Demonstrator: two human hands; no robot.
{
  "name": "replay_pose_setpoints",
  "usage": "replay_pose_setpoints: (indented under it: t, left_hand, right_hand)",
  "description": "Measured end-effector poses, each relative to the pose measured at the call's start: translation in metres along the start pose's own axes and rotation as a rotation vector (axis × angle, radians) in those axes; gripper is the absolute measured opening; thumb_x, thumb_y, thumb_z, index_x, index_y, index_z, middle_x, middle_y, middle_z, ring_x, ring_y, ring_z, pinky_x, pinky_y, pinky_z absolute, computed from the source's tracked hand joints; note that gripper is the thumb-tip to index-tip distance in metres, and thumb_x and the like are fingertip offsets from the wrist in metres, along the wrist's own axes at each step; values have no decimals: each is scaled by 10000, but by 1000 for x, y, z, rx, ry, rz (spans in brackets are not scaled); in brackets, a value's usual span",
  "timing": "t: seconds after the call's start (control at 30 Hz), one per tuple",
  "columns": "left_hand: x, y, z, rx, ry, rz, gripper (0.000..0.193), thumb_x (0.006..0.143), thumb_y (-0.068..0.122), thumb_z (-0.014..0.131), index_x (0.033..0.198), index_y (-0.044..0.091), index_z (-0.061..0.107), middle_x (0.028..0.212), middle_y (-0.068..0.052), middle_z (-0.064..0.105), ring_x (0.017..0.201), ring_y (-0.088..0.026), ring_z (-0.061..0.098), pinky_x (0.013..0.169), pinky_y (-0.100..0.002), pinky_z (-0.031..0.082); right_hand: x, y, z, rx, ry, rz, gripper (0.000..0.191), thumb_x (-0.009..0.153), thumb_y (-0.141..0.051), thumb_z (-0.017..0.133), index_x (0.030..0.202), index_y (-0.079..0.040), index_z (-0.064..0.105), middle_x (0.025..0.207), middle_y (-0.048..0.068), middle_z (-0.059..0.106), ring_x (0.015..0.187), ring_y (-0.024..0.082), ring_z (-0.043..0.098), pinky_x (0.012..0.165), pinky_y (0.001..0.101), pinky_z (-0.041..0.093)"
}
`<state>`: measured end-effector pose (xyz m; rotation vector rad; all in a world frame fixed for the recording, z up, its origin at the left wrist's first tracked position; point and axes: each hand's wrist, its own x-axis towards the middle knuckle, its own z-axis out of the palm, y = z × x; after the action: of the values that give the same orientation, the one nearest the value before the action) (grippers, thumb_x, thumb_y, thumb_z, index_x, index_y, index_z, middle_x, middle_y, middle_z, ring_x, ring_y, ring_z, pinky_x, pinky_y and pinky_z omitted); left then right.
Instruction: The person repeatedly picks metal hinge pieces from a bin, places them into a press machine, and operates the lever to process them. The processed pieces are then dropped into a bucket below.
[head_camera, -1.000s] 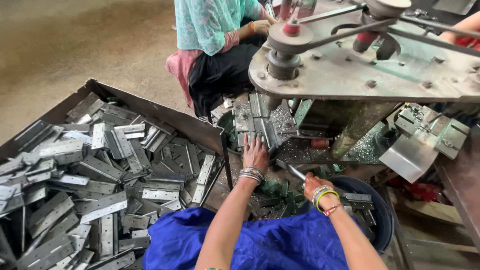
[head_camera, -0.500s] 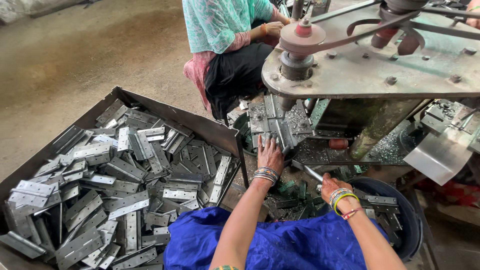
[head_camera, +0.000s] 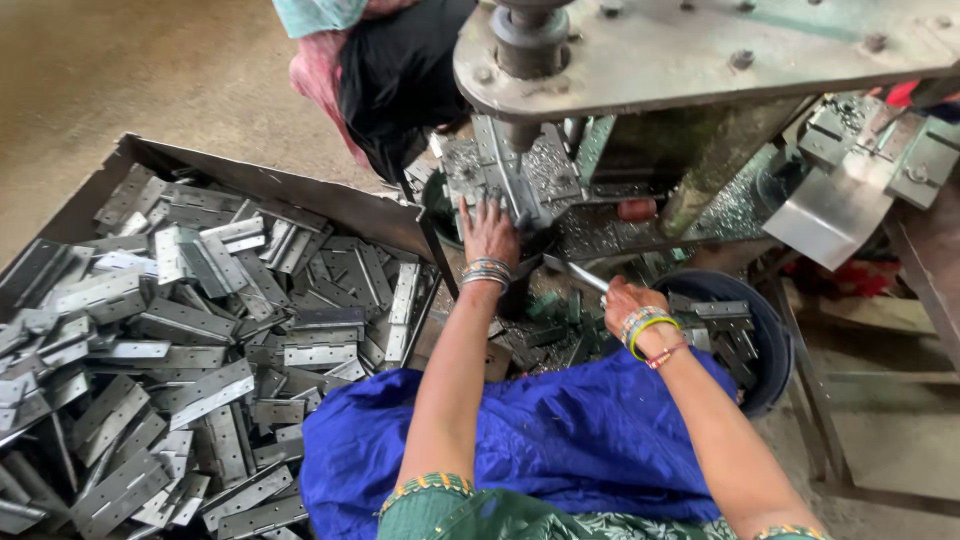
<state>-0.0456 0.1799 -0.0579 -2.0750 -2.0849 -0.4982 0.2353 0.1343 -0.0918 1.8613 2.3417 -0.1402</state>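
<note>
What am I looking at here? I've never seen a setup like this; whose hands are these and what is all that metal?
The picture comes from a camera on the worker's head, looking down, so both arms belong to that person. There is no robot. The left hand rests flat on a metal piece on the bed of a heavy press, under its vertical shaft. The right hand grips a thin metal rod. To the left, a large tray is heaped with grey hinges. To the right, a dark tub holds a few more. Blue cloth covers the worker's lap. Another person sits beyond the press.
</note>
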Motion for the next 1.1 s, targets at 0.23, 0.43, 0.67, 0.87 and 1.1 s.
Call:
replay_pose_setpoints:
  t: [0.23,0.43,0.67,0.87,1.1]
  left_hand:
    - [2,-4,-4,0,25,10,462,894,289,620,1294,61,659,1490,-113,525,1489,-322,348,1253,-582,40]
    - [9,-7,-11,-59,-44,-17,420,951,321,615,1261,42,670,1444,-125,556,1432,-314,413,1277,-584,46]
    - [2,-11,-10,-84,49,45,465,928,325,604,1305,54,638,1495,-120,517,1453,-310,377,1249,-590,40]
    - [-7,-9,-5,-71,-4,48,596,901,420,629,1360,42,595,1520,-128,482,1472,-316,339,1238,-584,17]
    - [20,-4,-10,-38,-113,-21,664,920,524,615,1386,52,584,1532,-113,468,1497,-300,304,1258,-563,19]
  right_hand:
    - [-11,-5,16,-119,-180,-53,405,995,-230,459,1289,36,543,1123,196,737,1038,338,737,838,444,601]
    - [-18,-18,30,-277,-432,-195,375,1025,-182,412,1293,23,576,1219,191,718,1121,282,732,893,429,606]
    - [-12,-57,35,-387,-406,-172,512,1007,-195,446,1433,89,459,1438,271,515,1239,379,613,952,472,538]
    - [-7,-29,22,-190,-455,-18,343,965,-221,545,1241,-60,668,1182,185,670,1082,335,684,871,480,582]
    - [-1,-1,6,1227,-118,453,206,987,-220,561,942,-24,604,809,116,634,758,222,647,676,376,550]
